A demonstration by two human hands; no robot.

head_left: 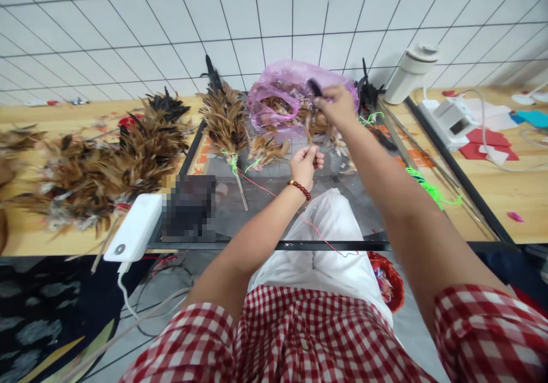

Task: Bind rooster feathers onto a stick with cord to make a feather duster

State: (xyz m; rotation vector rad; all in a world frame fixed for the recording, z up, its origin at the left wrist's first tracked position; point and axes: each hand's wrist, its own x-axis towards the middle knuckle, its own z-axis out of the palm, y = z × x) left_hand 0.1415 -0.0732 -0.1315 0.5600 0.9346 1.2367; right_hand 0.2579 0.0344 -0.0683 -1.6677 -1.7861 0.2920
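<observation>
My left hand, with a beaded bracelet at the wrist, is closed over the glass panel. Its thumb and fingers pinch the lower end of a brown feather. Further forward, my right hand reaches over a pink plastic bag of loose brown feathers. At its fingertips is a black feather, smeared by motion. Left of the bag lies a tied bundle of brown and black feathers on a stick with green string. A small feather bunch lies beside it.
Large feather bunches cover the table's left side, near a white power bank and a pixelated dark block. To the right are a white bottle, a plug adapter, green string and red paper.
</observation>
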